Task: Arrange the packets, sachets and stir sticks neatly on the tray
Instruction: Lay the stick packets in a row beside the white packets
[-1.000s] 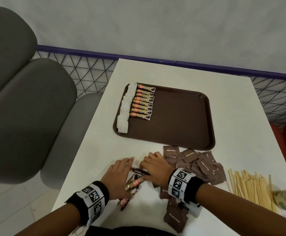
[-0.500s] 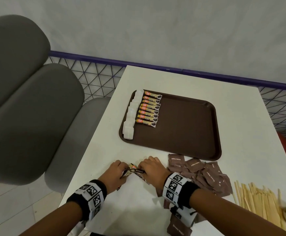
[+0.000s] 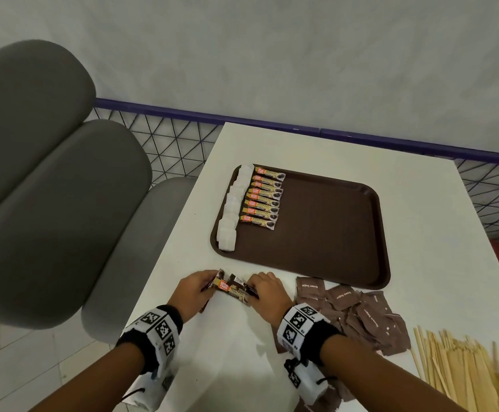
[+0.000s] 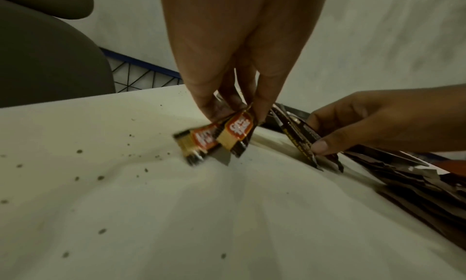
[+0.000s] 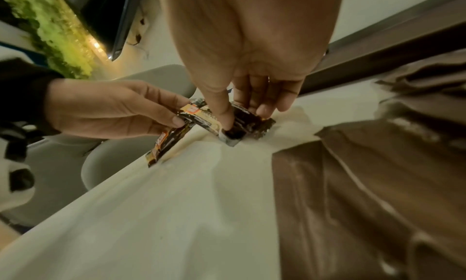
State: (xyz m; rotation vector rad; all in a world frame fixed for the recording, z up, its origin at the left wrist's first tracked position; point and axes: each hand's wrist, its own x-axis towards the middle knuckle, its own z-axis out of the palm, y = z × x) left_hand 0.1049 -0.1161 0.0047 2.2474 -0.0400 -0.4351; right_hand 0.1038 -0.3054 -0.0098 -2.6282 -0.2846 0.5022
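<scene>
Left hand and right hand each pinch one end of a loose bundle of coffee sticks, raised just off the near tabletop. I judge the bundle could fan out and spill (the sticks overlap unevenly). The tabletop's left edge lies close by. The tray has open room right of its filled coffee row; brown sugar sachets crowd my right.
</scene>
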